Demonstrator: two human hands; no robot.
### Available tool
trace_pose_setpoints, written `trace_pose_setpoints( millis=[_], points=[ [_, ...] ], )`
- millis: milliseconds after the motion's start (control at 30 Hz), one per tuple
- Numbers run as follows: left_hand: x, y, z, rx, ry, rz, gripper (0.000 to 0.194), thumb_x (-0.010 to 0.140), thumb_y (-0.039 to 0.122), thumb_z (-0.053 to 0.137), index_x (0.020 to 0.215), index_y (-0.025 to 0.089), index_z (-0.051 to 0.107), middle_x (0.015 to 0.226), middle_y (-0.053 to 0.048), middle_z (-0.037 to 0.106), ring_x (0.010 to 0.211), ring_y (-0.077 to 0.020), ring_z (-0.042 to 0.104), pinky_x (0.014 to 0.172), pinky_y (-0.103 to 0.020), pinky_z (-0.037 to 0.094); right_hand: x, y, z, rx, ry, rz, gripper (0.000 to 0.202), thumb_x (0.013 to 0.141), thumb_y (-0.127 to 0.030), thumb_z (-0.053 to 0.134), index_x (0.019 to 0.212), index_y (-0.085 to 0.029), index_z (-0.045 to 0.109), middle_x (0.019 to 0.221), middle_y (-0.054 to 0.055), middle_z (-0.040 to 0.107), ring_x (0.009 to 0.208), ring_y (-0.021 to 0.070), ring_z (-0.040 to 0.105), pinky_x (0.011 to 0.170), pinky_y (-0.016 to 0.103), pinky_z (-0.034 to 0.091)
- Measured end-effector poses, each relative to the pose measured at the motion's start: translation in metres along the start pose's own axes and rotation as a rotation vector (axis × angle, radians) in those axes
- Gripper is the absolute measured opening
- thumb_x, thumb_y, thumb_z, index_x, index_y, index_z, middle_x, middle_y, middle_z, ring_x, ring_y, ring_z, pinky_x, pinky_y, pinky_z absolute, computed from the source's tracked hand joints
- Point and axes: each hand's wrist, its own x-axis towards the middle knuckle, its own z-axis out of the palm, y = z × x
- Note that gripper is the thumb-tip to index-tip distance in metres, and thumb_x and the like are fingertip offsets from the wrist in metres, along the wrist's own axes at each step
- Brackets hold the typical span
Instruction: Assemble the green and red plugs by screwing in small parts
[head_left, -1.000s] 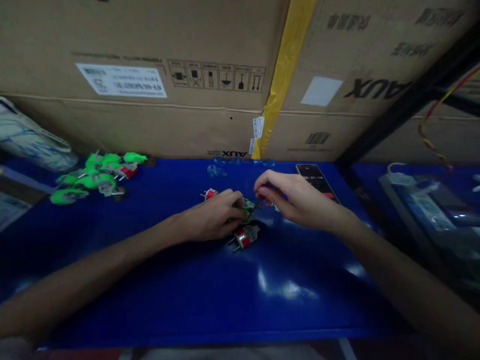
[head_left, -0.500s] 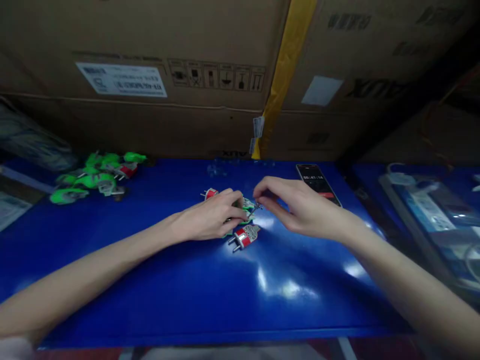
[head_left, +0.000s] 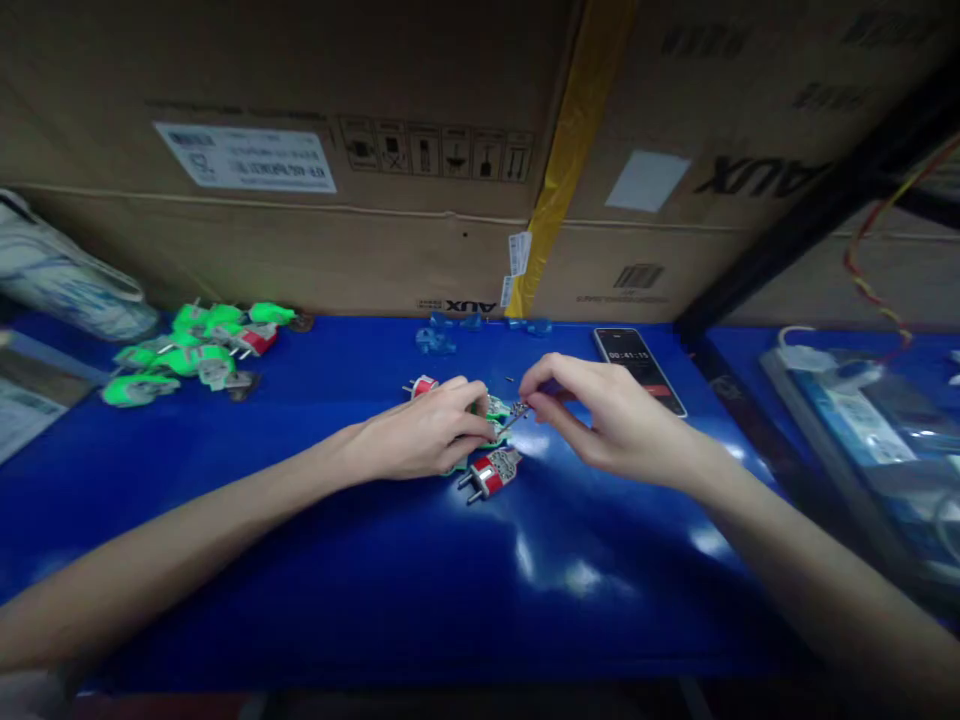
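My left hand (head_left: 435, 430) is closed, fingers curled, above the green plug parts (head_left: 491, 432). A thin metal shaft (head_left: 506, 425) sticks out from its fingertips; any handle is hidden. At the shaft's far end is a cluster of small metal pieces (head_left: 519, 408), too small to make out surely. My right hand (head_left: 600, 410) pinches thumb and index finger beside that cluster; whatever they hold is hidden. Below the left fingertips lies a red and grey two-pin plug (head_left: 491, 474). Another red plug (head_left: 422, 386) shows partly behind my left hand.
Several green plug pieces (head_left: 191, 350) lie piled at the left. Clear blue plastic bits (head_left: 435, 340) sit along the cardboard box (head_left: 360, 250) at the back. A phone with a running timer (head_left: 637, 365) lies behind my right hand. A tiny dark piece (head_left: 510, 379) lies near the right fingertips.
My right hand has shifted slightly to the right, and the metal cluster shows more clearly beside its fingertips. My left hand stays in place.
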Motion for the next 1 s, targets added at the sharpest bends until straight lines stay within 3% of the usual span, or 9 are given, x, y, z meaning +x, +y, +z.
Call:
trace_pose_setpoints(
  millis=[400,633,867,1000],
  points=[
    [-0.001,0.0,0.002,0.002,-0.01,-0.005,0.024,0.097,0.019,0.05,0.106,0.021,0.072,0.102,-0.008,0.056,0.094,-0.0189,0.053,0.082,-0.029,0.044,-0.002,-0.001,0.002,-0.023,0.017,-0.009,0.006,0.093,-0.016,0.05,0.094,-0.016,0.056,0.085,0.003,0.065,0.072,0.0127,0.059,0.067,0.024,0.044],
    [-0.001,0.0,0.004,0.001,-0.001,-0.017,0.024,0.097,0.02,0.05,0.107,0.02,0.072,0.108,-0.01,0.058,0.101,-0.0214,0.054,0.089,-0.033,0.045,0.015,-0.003,-0.005,-0.043,-0.119,-0.034,0.011,0.088,-0.01,0.051,0.094,-0.015,0.058,0.087,0.004,0.065,0.075,0.0141,0.057,0.069,0.025,0.042],
    [-0.001,-0.001,0.006,-0.018,0.024,-0.005,0.025,0.096,0.019,0.05,0.105,0.021,0.073,0.109,-0.01,0.058,0.101,-0.0215,0.055,0.089,-0.034,0.046,0.023,-0.004,0.0,-0.125,-0.107,0.03,0.01,0.091,-0.015,0.049,0.091,-0.014,0.059,0.085,0.005,0.065,0.073,0.0149,0.056,0.067,0.027,0.038],
    [-0.001,-0.002,0.006,-0.016,0.017,-0.003,0.025,0.096,0.019,0.049,0.105,0.021,0.073,0.108,-0.01,0.058,0.101,-0.0216,0.055,0.089,-0.034,0.046,0.023,-0.004,-0.004,-0.069,-0.154,-0.032,0.01,0.089,-0.011,0.05,0.093,-0.014,0.059,0.089,0.005,0.064,0.076,0.014,0.055,0.069,0.025,0.04]
  ],
)
